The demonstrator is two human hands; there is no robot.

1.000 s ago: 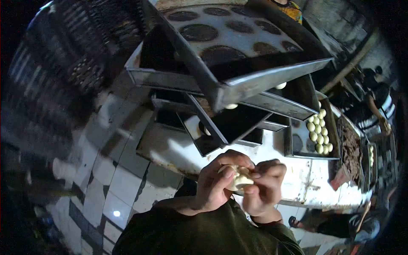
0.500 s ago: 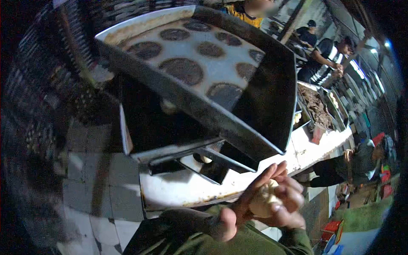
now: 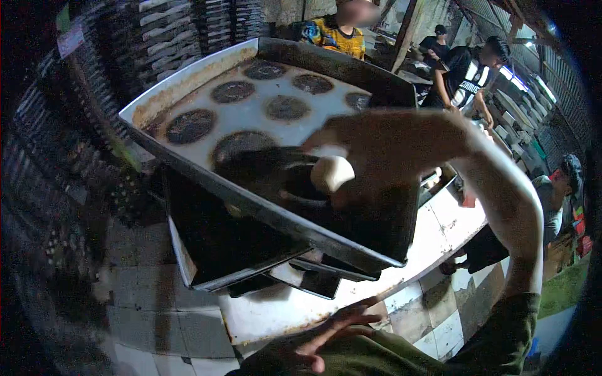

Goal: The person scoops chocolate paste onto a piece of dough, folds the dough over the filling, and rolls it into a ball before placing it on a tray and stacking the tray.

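Observation:
A pale, round dough ball (image 3: 332, 173) is between the fingers of my right hand (image 3: 364, 153), over the front part of a large metal tray (image 3: 251, 200). The tray's light bottom bears several dark round patches. My left hand (image 3: 335, 332) is low in front of my body, below the tray, with its fingers spread and nothing in it. Shadow hides part of my right fingers and the tray's right side.
More trays (image 3: 232, 282) lie crosswise beneath the top one, on a white table (image 3: 282, 313). A person in yellow (image 3: 342, 39) stands behind the tray. Others, one in a black and white shirt (image 3: 467, 78), are at the right. Woven racks (image 3: 182, 31) rise at the back left.
My hands were together around the dough at the lower right. My right hand has moved up and left over the tray with the ball, and my left hand has let go and opened.

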